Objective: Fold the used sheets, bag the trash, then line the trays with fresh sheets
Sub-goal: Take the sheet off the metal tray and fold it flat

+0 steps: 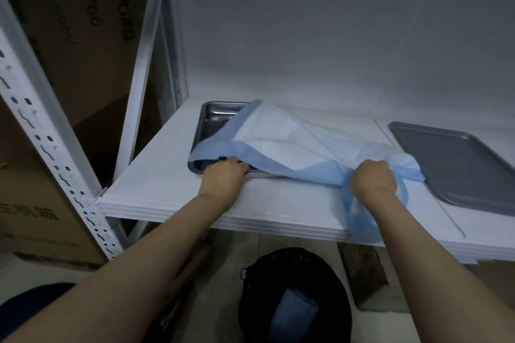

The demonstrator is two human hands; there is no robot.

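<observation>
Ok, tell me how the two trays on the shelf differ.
The left tray is shiny metal with raised walls; the right tray is matte grey and shallow. The left tray is mostly draped by the blue-edged sheet; the right tray lies bare. Both sit on the white shelf.

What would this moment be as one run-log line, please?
left hand: holds blue-and-white sheet | right hand: holds sheet | over shiny steel tray | flat grey tray: bare

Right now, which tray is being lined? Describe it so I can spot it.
On the white shelf, look to its left end beside the perforated upright. The shiny, deep steel tray sits there, half covered by a blue-edged white sheet; the flat matte grey tray to its right lies bare.
</observation>
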